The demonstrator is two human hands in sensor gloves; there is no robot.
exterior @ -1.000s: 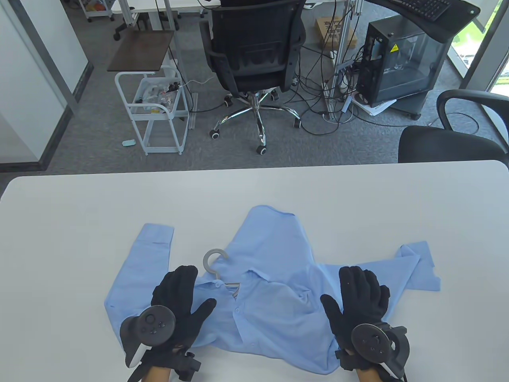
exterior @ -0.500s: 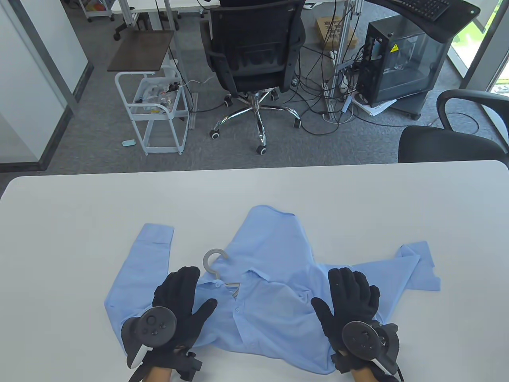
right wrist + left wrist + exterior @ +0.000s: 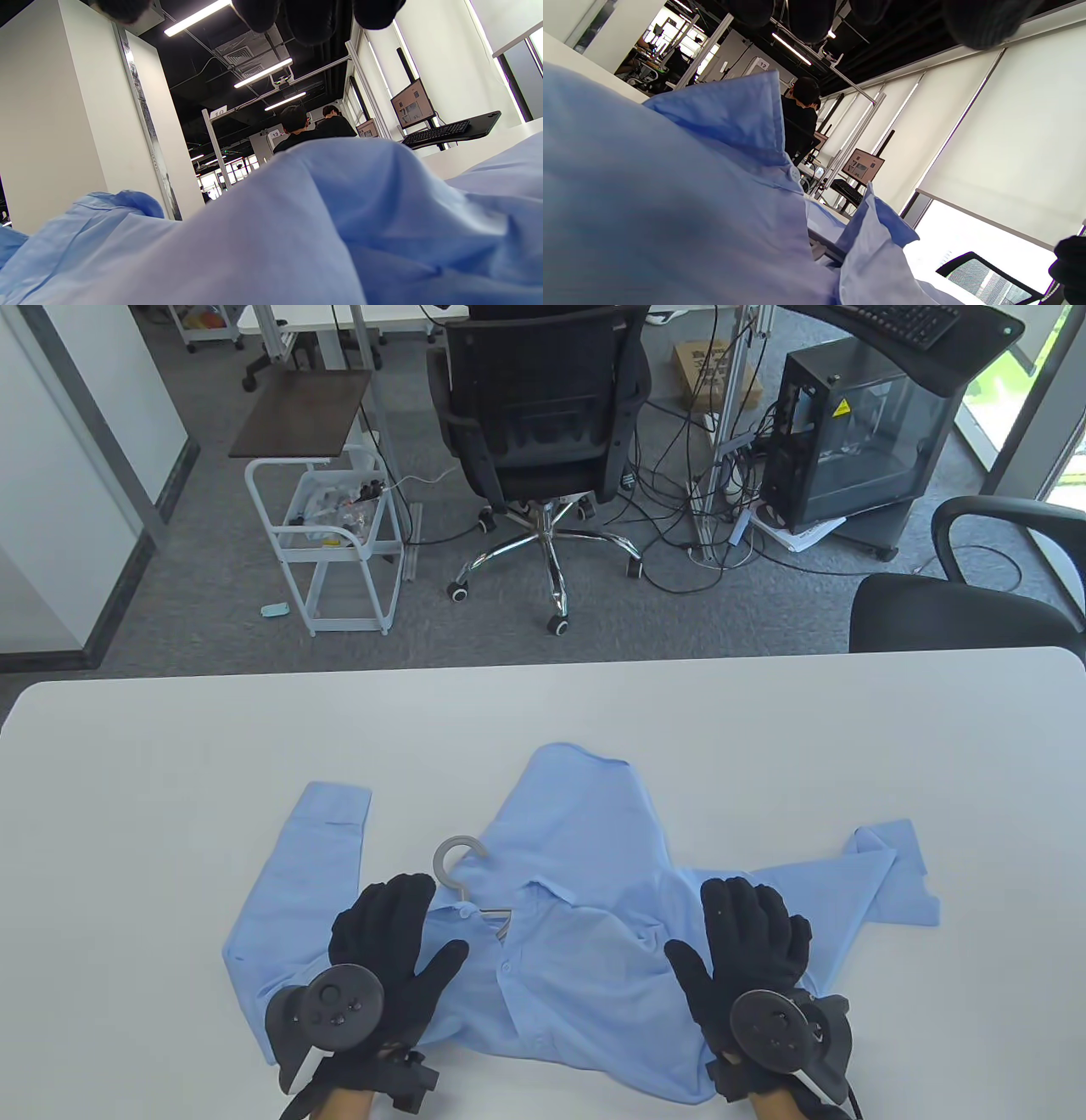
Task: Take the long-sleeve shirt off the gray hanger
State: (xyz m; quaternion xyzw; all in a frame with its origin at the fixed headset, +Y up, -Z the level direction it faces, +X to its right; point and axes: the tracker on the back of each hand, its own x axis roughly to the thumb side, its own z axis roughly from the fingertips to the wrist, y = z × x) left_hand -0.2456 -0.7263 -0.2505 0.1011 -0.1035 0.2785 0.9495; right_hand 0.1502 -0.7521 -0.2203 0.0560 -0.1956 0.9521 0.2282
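At the near edge of the white table (image 3: 170, 746), the left hand (image 3: 386, 937) and the right hand (image 3: 747, 942) are lying palm down with fingers spread flat, each resting on the light blue shirt (image 3: 585, 916); neither is pinching or gripping the cloth. The left hand is sitting on the shirt's left shoulder beside the collar (image 3: 526, 899), and the right hand is pressing on the other shoulder, where a sleeve runs off toward the right edge. In both wrist views the gloved fingertips (image 3: 806, 17) are hanging in from the top, clear of the blue folds below them.

The shirt is lying crumpled near the middle of the near edge. Its body is stretching away toward the far edge, while the two sleeves are spreading left and right, so its long axis is running roughly side to side. The gray hanger (image 3: 454, 869) is still inside the neck opening, with its hook poking out just past the left fingertips and pointing toward the far left.

Beyond the far edge, a black office chair (image 3: 543, 415) is standing on gray carpet, with a white wire cart (image 3: 327, 543) to the left and a black computer case (image 3: 857, 441) amid cables to the right.
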